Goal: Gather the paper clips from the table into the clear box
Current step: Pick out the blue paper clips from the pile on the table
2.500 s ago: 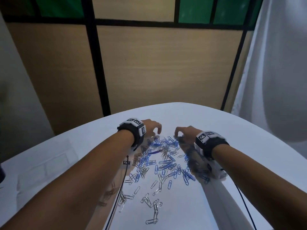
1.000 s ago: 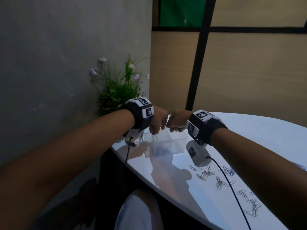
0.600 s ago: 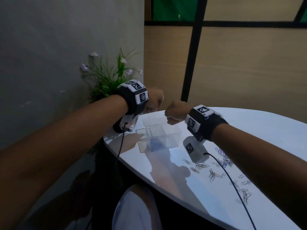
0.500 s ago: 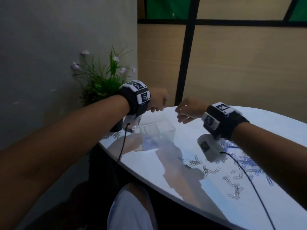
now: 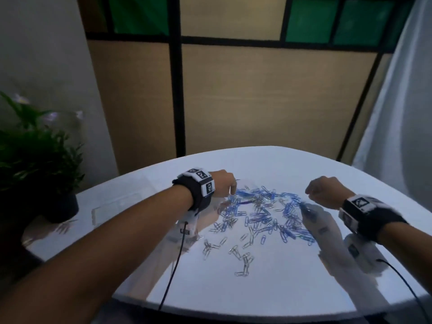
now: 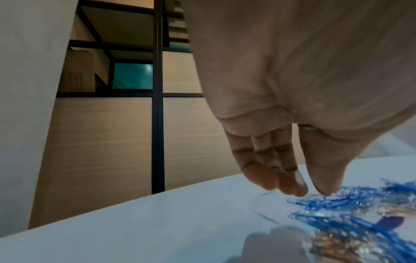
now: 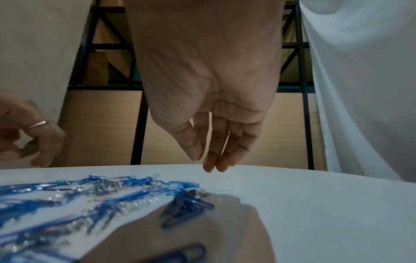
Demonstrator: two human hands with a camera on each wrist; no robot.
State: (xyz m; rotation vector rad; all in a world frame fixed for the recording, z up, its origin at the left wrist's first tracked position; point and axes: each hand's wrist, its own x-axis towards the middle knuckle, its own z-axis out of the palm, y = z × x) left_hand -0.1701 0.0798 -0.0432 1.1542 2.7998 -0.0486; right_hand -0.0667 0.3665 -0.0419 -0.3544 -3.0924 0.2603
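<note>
A spread pile of blue and silver paper clips (image 5: 261,211) lies in the middle of the white table (image 5: 268,288). My left hand (image 5: 230,191) is at the pile's far left edge. In the left wrist view its fingers (image 6: 290,186) point down, fairly straight, and the thumb tip touches the nearest blue clips (image 6: 333,202). My right hand (image 5: 309,195) hovers at the pile's far right edge with its fingers (image 7: 211,163) hanging relaxed above the table, holding nothing. The clear box (image 5: 112,206) shows faintly on the table's left side, away from both hands.
A potted plant (image 5: 35,160) in a dark pot stands at the table's left end beside the box. A few loose silver clips (image 5: 243,258) lie nearer to me. Wrist-camera cables hang over the front edge. A white curtain (image 5: 402,113) hangs at the right.
Both hands have come back from above the clear box at the left to the two sides of the clip pile and dropped lower. The head view has swung right with them.
</note>
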